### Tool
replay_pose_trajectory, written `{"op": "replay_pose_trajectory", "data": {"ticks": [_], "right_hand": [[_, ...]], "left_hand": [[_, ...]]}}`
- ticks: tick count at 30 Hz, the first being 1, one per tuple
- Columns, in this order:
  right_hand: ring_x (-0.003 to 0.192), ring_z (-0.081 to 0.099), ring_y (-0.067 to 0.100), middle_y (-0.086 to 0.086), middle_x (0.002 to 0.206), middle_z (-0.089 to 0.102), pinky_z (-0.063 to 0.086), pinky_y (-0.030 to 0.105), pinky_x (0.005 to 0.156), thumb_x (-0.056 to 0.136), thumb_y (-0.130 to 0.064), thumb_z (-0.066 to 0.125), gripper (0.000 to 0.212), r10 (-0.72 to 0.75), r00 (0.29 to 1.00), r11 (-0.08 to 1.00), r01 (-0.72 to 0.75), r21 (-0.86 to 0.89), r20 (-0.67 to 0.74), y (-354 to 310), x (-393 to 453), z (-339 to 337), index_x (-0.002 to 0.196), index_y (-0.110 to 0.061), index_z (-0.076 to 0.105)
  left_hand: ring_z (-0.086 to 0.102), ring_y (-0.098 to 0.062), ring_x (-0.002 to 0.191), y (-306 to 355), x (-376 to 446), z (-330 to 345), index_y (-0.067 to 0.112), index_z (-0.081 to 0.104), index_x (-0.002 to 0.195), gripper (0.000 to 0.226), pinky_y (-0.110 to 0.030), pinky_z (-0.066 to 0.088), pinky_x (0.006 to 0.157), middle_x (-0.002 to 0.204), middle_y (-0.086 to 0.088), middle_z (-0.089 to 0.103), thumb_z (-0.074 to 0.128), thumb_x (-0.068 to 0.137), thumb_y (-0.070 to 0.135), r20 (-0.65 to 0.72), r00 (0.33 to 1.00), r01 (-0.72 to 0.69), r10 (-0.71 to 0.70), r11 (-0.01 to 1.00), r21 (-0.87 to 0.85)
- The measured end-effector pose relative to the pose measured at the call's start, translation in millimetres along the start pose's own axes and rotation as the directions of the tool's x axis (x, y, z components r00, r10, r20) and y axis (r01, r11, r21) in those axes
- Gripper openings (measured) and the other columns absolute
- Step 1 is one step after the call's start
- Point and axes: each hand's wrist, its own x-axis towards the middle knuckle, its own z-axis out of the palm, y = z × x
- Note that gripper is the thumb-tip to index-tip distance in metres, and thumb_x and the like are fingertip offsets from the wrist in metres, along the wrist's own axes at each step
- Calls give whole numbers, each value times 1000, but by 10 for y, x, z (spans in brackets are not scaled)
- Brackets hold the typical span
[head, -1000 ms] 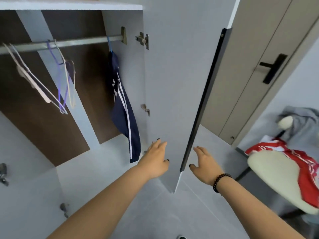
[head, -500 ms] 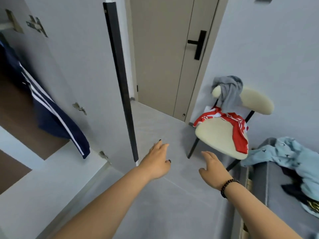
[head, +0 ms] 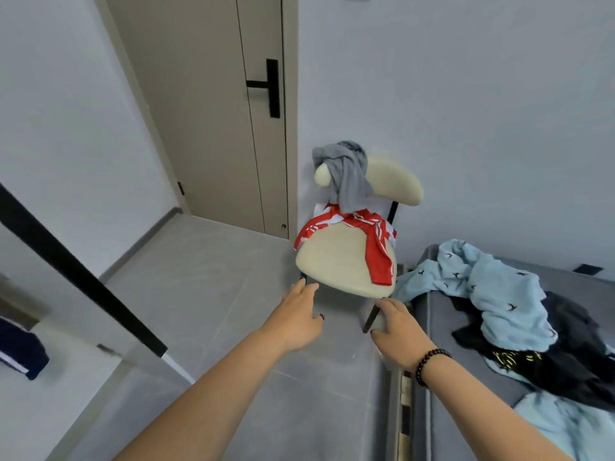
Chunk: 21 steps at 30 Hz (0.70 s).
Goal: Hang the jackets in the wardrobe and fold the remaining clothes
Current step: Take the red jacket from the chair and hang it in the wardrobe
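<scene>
A cream chair [head: 336, 261] stands against the wall ahead. A grey garment [head: 346, 174] hangs over its backrest and a red-and-white striped garment [head: 376, 251] lies across its seat. My left hand [head: 296, 317] reaches forward, empty, fingers straight, just short of the seat's front edge. My right hand [head: 399, 331], with a bead bracelet, is stretched out beside it, also empty. On the grey bed [head: 446, 327] to the right lie a light blue patterned garment [head: 492, 287] and dark clothes [head: 559, 347]. A navy jacket [head: 20, 354] hangs in the wardrobe at far left.
The open wardrobe door with its black edge [head: 83, 277] cuts across the left. A closed beige room door [head: 216, 104] with a black handle is behind the chair. Grey floor tiles [head: 206, 281] stretch between wardrobe and chair.
My view has swung right, away from the wardrobe toward the chair and bed. Both hands stayed empty and now reach closer to the chair's seat.
</scene>
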Motion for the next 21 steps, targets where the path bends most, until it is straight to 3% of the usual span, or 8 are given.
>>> {"op": "replay_pose_trajectory", "data": {"ticks": [3, 7, 12, 17, 21], "right_hand": [[136, 32, 18, 6, 146, 35, 21, 21, 111, 87, -11, 54, 60, -1, 1000, 1000, 2, 24, -31, 193, 73, -194, 144, -8, 35], [129, 39, 16, 4, 138, 40, 26, 18, 104, 88, -11, 53, 51, 5, 999, 999, -3, 48, -39, 406, 199, -340, 137, -13, 41], [131, 37, 15, 3, 139, 40, 21, 13, 102, 88, -11, 53, 55, 14, 999, 998, -13, 60, -30, 577, 490, -443, 141, -14, 39], [132, 37, 15, 3, 144, 35, 24, 17, 107, 90, -13, 52, 55, 49, 999, 998, -49, 43, -4, 707, 999, -583, 143, -9, 37], [127, 40, 14, 3, 140, 39, 22, 8, 96, 90, -10, 51, 49, 58, 998, 997, -58, 57, -8, 803, 1547, -748, 138, -12, 42]], "left_hand": [[15, -18, 147, 235, 236, 82, 22, 20, 152, 65, -25, 22, 109, 162, 2, 8, 50, 94, 21, 0, 999, -46, 46, 999, -8], [17, -21, 147, 452, 560, 205, 18, 19, 153, 68, -34, 23, 118, 162, 0, 6, 52, 94, 21, 1, 999, -47, 47, 999, -24], [12, -21, 148, 620, 980, 349, 17, 18, 153, 67, -30, 19, 115, 162, -4, 2, 52, 96, 23, 15, 1000, -22, 23, 999, -48], [11, -22, 149, 684, 1548, 382, 16, 19, 152, 66, -31, 17, 116, 162, -6, 2, 53, 96, 21, 50, 999, -17, 21, 998, -65], [12, -23, 148, 727, 2161, 297, 16, 20, 152, 67, -34, 18, 117, 162, -6, 4, 54, 95, 21, 68, 998, 2, 4, 995, -96]]}}
